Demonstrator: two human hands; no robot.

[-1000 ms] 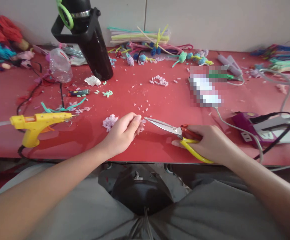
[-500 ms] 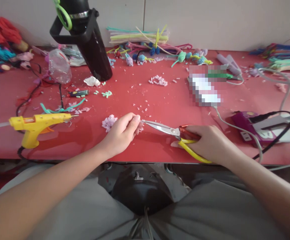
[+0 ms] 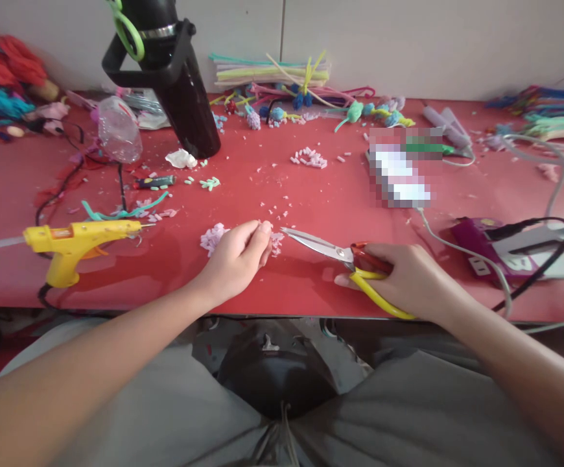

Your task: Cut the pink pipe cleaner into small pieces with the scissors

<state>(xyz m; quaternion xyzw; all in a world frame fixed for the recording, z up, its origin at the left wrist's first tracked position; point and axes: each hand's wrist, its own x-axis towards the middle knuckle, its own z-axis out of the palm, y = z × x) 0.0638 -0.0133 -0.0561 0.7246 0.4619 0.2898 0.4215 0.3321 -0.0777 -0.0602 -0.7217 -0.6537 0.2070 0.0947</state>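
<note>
**One pair of scissors (image 3: 321, 246) over a red table (image 3: 306, 292)**

From where I stand, the scissors are at the near edge, right of the middle, in the right hand (image 3: 403, 272). Its fingers are wrapped around the red handle (image 3: 372, 257) and the yellow handle (image 3: 383, 302). The blades point left and stand nearly together, their tips just apart from the left hand (image 3: 243, 251). That hand is closed narrow, thumb against fingers; whether something is pinched inside, I cannot tell.

I judge the scissors to be stiff metal, of moderate weight, with the handles less slippery than the smooth blades. The handles are the right place to hold; the points look sharp, so fingers should keep away from them.

Small lilac pieces (image 3: 212, 239) lie in a heap beside the left hand. They look light and soft, probably easy to crush or scatter, so a gentle fingertip pinch should suit them.
</note>
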